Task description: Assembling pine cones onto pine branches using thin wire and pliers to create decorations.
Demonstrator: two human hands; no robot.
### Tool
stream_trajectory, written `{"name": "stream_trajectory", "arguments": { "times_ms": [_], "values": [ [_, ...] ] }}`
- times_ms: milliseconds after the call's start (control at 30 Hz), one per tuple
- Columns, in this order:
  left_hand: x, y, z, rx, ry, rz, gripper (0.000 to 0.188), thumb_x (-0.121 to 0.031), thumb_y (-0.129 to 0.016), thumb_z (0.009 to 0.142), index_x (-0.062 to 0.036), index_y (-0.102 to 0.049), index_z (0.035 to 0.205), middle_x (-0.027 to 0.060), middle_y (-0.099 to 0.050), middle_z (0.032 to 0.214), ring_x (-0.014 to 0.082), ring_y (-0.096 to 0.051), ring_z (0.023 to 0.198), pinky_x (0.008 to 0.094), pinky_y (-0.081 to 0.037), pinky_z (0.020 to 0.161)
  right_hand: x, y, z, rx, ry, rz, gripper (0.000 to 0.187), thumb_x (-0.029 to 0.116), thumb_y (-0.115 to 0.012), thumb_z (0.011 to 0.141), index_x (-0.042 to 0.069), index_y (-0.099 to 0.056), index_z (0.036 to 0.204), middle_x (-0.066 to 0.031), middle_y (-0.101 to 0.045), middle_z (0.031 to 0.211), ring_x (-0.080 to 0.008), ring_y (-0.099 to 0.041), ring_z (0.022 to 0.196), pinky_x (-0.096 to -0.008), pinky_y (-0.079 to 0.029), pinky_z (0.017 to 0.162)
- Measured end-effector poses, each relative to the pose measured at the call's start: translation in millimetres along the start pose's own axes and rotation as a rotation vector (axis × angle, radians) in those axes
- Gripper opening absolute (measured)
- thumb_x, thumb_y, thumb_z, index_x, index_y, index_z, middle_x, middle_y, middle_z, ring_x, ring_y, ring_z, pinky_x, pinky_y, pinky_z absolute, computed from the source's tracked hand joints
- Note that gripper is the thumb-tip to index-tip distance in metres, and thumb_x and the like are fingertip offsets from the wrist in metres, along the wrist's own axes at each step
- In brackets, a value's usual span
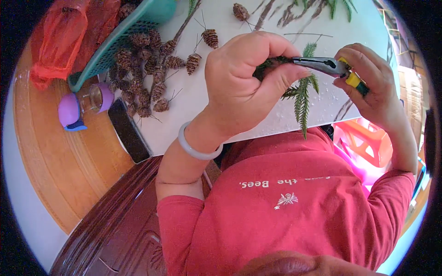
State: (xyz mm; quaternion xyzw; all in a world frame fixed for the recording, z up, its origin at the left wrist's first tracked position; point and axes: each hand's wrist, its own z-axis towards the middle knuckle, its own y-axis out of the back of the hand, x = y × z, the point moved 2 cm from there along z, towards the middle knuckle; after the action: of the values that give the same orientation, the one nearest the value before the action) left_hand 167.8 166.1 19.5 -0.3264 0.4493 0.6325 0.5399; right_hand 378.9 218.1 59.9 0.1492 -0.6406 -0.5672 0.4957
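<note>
Above the white tabletop, my left hand (pixel 251 73) pinches a green needled sprig (pixel 302 103) between thumb and forefinger. Its drooping tips hang below the fingers, and the stem is mostly hidden by them. My right hand (pixel 370 80) is closed round the yellow and green handles of pliers (pixel 322 66). The pliers' jaws point left and meet the sprig's stem end at my left fingertips; what exactly lies between them is too small to tell. Left of my left hand, brown pine cones with wires lie about, one pine cone (pixel 193 63) being nearest.
A heap of pine cones (pixel 136 83) lies beside a tilted teal basket (pixel 110 43). Red mesh bags (pixel 60 41) are behind it. A purple-capped jar (pixel 94 98) and a black strip (pixel 129 131) sit at the left. More green sprigs (pixel 340 7) lie at the far edge.
</note>
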Motion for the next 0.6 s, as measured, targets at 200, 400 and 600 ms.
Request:
{"name": "stream_trajectory", "arguments": {
  "times_ms": [200, 400, 600],
  "values": [
    [-15.4, 25.0, 0.6, -0.066, 0.017, -0.01, 0.016, -0.003, -0.069, 0.073, -0.0008, -0.059, 0.084, -0.0019, -0.058, 0.071, 0.0033, -0.051, 0.063, 0.0157, -0.041, 0.057, 23.2, 1.4, 20.0, -0.021, -0.003, 0.1, 0.038, 0.008, -0.067, 0.068, -0.001, -0.051, 0.101, -0.0145, -0.053, 0.087, -0.0299, -0.055, 0.076, -0.0328, -0.044, 0.066],
    [-25.7, 49.8, -16.2, -0.136, 0.034, -0.057, 0.013, -0.004, -0.066, 0.075, -0.0005, -0.059, 0.084, -0.0015, -0.057, 0.072, 0.0032, -0.05, 0.065, 0.0163, -0.041, 0.058, 47.3, -13.0, 16.4, -0.132, -0.026, 0.134, 0.043, 0.009, -0.066, 0.069, -0.001, -0.05, 0.107, -0.0157, -0.054, 0.096, -0.0305, -0.055, 0.085, -0.0322, -0.043, 0.074],
    [-49.4, 82.6, -32.0, -0.348, 0.01, -0.192, 0.012, -0.006, -0.064, 0.078, 0.0006, -0.057, 0.086, 0.0, -0.057, 0.072, 0.0041, -0.051, 0.066, 0.0171, -0.042, 0.061, 64.9, -27.3, 23.9, -0.094, -0.208, -0.113, 0.047, 0.007, -0.063, 0.069, -0.001, -0.048, 0.113, -0.0177, -0.05, 0.113, -0.034, -0.049, 0.103, -0.035, -0.039, 0.087]
  ]
}}
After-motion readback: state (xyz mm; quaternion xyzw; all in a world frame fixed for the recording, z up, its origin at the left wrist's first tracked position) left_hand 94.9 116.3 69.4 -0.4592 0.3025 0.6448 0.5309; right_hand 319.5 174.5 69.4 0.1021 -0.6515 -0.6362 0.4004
